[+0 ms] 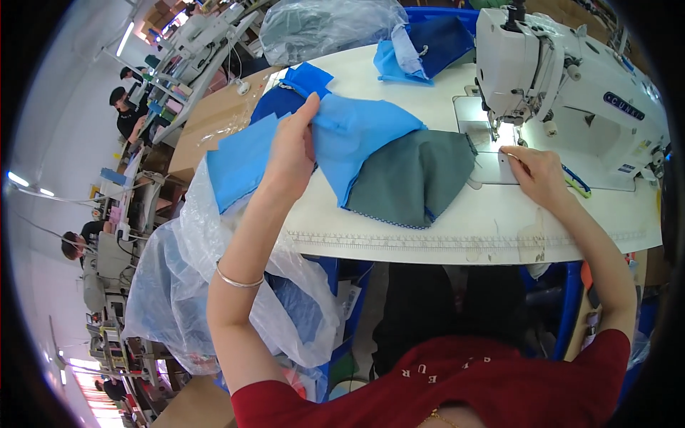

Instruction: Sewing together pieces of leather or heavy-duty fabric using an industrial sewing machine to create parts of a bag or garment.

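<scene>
My left hand (291, 153) is closed on a light blue fabric piece (364, 125), raised at the left of the sewing table. A grey-green fabric panel (410, 175) adjoins it and lies on the white table, a stitched dark edge along its lower side. More light blue cloth (241, 160) hangs beside and behind the wrist. At the sewing machine (542, 78), my right hand (536, 175) rests by the metal needle plate (485, 160), fingertips drawn together. What they hold, if anything, is too small to make out. The cloth's right edge lies just left of these fingers.
Blue and navy cloth pieces (435, 50) lie at the back of the table (342, 242). Small thread snips (576, 182) sit right of my right hand. Clear plastic bags (178, 285) hang at the left front edge. Other people and machines are far left.
</scene>
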The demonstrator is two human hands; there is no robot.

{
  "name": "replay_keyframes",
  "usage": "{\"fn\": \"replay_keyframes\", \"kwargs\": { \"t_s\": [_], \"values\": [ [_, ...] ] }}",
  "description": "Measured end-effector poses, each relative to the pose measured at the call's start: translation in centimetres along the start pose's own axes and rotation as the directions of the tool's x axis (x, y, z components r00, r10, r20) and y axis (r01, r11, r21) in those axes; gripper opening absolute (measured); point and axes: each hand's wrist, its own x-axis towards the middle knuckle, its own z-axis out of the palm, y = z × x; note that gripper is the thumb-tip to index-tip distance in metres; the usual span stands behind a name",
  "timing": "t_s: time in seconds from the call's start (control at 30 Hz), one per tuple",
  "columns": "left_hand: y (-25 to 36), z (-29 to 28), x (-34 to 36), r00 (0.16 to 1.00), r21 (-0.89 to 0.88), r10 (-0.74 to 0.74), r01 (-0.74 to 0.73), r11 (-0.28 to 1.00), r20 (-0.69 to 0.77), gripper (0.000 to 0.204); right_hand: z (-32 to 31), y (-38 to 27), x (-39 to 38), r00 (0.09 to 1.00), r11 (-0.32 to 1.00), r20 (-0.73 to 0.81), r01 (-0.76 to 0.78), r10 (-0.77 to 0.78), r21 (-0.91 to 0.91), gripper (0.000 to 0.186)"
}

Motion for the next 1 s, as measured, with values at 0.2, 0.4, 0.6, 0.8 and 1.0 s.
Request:
{"fn": "replay_keyframes", "kwargs": {
  "t_s": [0.2,0.4,0.6,0.8,1.0],
  "values": [
    [0.2,-2.1,-3.1,0.989,0.519,0.141,-0.142,0.843,0.041,0.032,0.0,0.1,-0.2,0.999,0.998,0.000,0.054,-0.054,0.026,0.019],
    [-0.9,0.5,-9.6,0.654,0.774,0.542,-0.634,0.011,0.528,0.035,0.5,1.1,-0.3,0.998,0.998,0.004,0.058,-0.058,0.003,0.017],
    [-7.1,3.1,-7.5,0.716,0.736,0.194,-0.675,-0.052,0.670,0.045,0.4,1.4,0.0,0.995,0.995,-0.010,0.095,-0.094,0.032,0.020],
    [-8.1,4.2,-4.3,0.706,0.739,0.255,-0.671,-0.058,0.661,0.045,0.0,0.6,0.4,0.995,0.994,0.075,0.055,-0.063,0.095,0.017],
    [-10.1,8.9,3.1,0.631,0.677,0.378,-0.736,0.014,0.677,0.037,-0.3,0.9,-0.1,0.998,0.992,0.033,0.055,-0.059,0.111,0.021]
  ]
}}
